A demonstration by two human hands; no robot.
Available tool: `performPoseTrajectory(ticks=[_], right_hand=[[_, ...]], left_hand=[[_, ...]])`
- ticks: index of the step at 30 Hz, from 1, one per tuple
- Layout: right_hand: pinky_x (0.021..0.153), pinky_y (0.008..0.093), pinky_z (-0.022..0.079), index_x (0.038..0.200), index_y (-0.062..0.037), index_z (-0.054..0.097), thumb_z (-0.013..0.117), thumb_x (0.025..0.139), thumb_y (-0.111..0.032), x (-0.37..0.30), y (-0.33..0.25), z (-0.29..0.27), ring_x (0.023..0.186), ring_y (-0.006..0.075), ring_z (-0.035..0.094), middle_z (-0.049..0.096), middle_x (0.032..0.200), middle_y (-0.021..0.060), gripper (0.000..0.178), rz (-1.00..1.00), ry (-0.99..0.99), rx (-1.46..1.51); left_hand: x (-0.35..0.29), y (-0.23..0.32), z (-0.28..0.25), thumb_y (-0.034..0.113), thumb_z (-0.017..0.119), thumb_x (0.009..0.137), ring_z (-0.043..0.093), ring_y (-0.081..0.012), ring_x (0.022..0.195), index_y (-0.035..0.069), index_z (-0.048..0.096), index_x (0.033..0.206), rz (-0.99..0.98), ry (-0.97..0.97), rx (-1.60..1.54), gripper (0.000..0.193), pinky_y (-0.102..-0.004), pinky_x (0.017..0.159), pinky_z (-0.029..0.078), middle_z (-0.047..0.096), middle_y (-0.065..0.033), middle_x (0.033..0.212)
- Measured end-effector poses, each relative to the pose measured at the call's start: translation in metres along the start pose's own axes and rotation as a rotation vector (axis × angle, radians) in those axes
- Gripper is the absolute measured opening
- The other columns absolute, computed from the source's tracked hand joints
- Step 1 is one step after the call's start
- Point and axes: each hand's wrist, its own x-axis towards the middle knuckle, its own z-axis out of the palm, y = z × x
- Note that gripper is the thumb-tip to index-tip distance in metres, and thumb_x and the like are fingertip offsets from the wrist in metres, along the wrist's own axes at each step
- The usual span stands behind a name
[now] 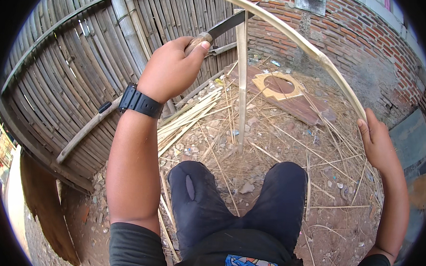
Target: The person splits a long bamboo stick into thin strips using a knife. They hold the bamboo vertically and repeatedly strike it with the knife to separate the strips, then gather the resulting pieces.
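My left hand [172, 67], with a black watch on its wrist, is raised and closed around the wooden handle of a large knife [226, 27]. Its dark blade points up and to the right, crossing the top of a pale upright stake [243, 82] that stands in the ground ahead of my knees. Out to the right, my right hand [378, 140] grips a long pale bamboo strip [293, 33]. The strip arches up and left over the stake, past the blade, and leaves the picture at the top. Whether blade and strip touch, I cannot tell.
Cut bamboo strips [187, 115] lie piled left of the stake. A brown board [306, 110] with a yellowish ring-shaped piece [267, 86] on it rests farther back. A bamboo fence [73, 65] rises at left, a brick wall [364, 49] behind. Loose slivers litter the ground.
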Motion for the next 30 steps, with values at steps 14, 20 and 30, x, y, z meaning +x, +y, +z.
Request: performPoseTrajectory(ticks=[14, 20, 30], right_hand=[[0.048, 0.0165, 0.035, 0.124, -0.0066, 0.057, 0.044, 0.106, -0.039, 0.007, -0.014, -0.079, 0.053, -0.0015, 0.037, 0.051, 0.074, -0.0040, 0.039, 0.137, 0.345, 0.221], [0.049, 0.0181, 0.028, 0.126, -0.0083, 0.058, 0.044, 0.106, -0.041, 0.004, 0.008, -0.076, 0.057, -0.0010, 0.032, 0.038, 0.069, -0.0076, 0.042, 0.255, 0.574, 0.161], [0.046, 0.0202, 0.025, 0.098, -0.0099, 0.054, 0.044, 0.106, -0.042, -0.011, 0.020, -0.069, 0.054, 0.0015, 0.032, 0.034, 0.065, -0.0083, 0.034, 0.262, -0.039, 0.266]], left_hand=[[0.004, -0.008, -0.010, 0.043, 0.053, 0.101, 0.050, -0.0080, 0.045, -0.004, 0.061, 0.111, -0.008, -0.043, -0.091, 0.048, -0.0254, 0.043, 0.042, 0.047, 0.0027, 0.059], [0.005, 0.005, -0.043, 0.047, 0.054, 0.100, 0.051, -0.0082, 0.046, -0.003, 0.062, 0.116, -0.080, -0.134, -0.047, 0.053, -0.0247, 0.042, 0.044, 0.046, 0.0020, 0.062], [0.012, 0.005, -0.059, 0.053, 0.053, 0.098, 0.052, -0.0082, 0.047, 0.000, 0.062, 0.111, -0.058, -0.158, 0.066, 0.055, -0.0242, 0.041, 0.044, 0.046, 0.0017, 0.061]])
